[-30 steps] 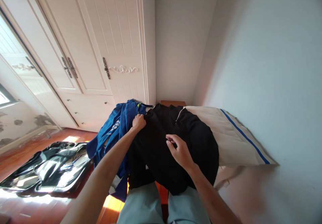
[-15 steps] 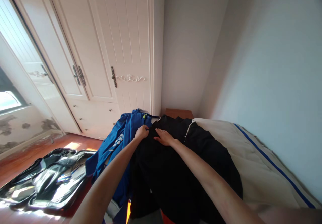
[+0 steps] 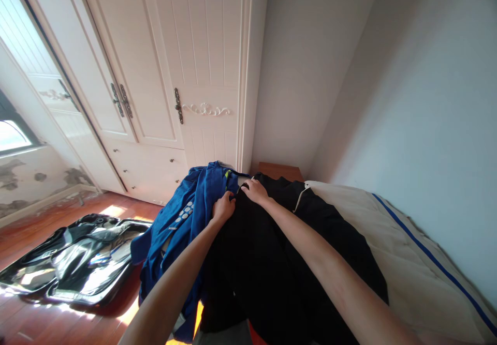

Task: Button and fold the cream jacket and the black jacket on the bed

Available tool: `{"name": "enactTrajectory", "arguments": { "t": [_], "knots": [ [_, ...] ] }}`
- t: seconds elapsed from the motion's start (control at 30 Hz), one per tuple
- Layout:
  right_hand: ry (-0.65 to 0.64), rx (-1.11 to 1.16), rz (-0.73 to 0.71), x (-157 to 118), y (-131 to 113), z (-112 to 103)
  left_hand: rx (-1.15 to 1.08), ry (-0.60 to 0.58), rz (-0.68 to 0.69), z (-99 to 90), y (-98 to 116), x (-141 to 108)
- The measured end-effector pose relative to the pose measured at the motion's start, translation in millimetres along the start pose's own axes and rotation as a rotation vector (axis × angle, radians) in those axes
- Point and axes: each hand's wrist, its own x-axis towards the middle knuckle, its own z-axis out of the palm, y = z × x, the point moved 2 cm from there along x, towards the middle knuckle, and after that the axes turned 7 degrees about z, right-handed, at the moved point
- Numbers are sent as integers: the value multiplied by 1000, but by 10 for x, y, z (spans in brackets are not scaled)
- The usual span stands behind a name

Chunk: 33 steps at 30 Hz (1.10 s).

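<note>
A large black garment (image 3: 267,262) with a white cord at its far edge lies spread out in front of me. My left hand (image 3: 224,207) is closed on its left edge, thumb and fingers pinching the cloth. Just right of it, my right hand (image 3: 255,191) has its fingers curled over the garment's far left corner. A blue garment (image 3: 202,195) with white dots and a lime-green patch lies bunched against the left side of the black one. The black garment's near end runs out of view at the bottom.
An open suitcase (image 3: 77,262) with packed items lies on the reddish wooden floor (image 3: 34,314) at left. The white wardrobe (image 3: 209,50) stands ahead. A beige cover (image 3: 373,226) with a blue stripe lies at right, with a brown wooden piece (image 3: 281,170) behind.
My right hand has gone from lying flat on the black garment to curling over its far edge, farther forward. My left hand stays at the left edge. The view has shifted slightly.
</note>
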Motion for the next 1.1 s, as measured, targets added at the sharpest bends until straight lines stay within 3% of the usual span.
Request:
{"name": "enactTrajectory", "arguments": {
  "t": [0.2,0.33,0.57,0.7,0.77,0.87,0.97,1.03,1.1],
  "knots": [
    [-145,-68,112,445,-114,111,-144,87,22,-15,-16,-70],
    [-113,-99,191,668,-134,24,-211,177,49,-58,-4,-141],
    [-55,-89,250,758,-74,65,131,38,-6,-131,91,-103],
    [-52,-26,200,634,-5,115,293,-63,26,-161,188,-103],
    [-32,15,161,552,15,46,344,-40,93,-180,260,-159],
    [20,74,81,335,46,-153,358,8,396,-174,422,-292],
    [87,118,-16,-64,154,-390,280,-122,709,-52,563,-400],
    [182,122,-94,-403,300,-550,245,-202,738,84,594,-404],
    [294,90,-126,-746,505,-688,233,-244,675,238,576,-365]
  ]
}}
